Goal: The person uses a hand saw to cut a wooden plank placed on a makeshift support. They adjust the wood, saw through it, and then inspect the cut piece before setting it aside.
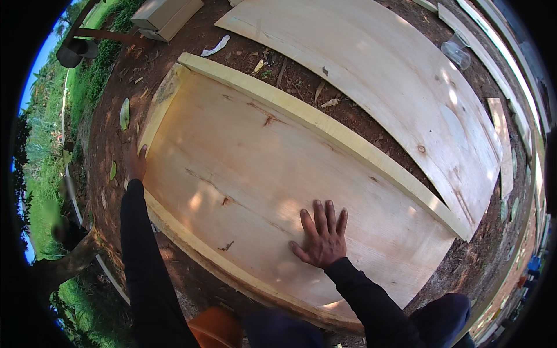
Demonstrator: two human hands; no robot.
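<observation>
A large pale plywood sheet [249, 168] lies flat on a frame of yellowish wooden battens [325, 124] on the bare earth. My right hand [321, 238] rests palm down on the sheet near its front edge, fingers spread. My left hand [137, 163] reaches out in a dark sleeve and touches the sheet's left edge by the side batten [155, 110]; its fingers are partly hidden. Neither hand holds a tool.
A second plywood sheet [394, 75] lies beyond on the soil. Long wooden strips [499, 52] run along the right, with a clear plastic cup [456, 52] near them. A box [165, 16] sits at the top left. Grass and a tree trunk [69, 264] border the left.
</observation>
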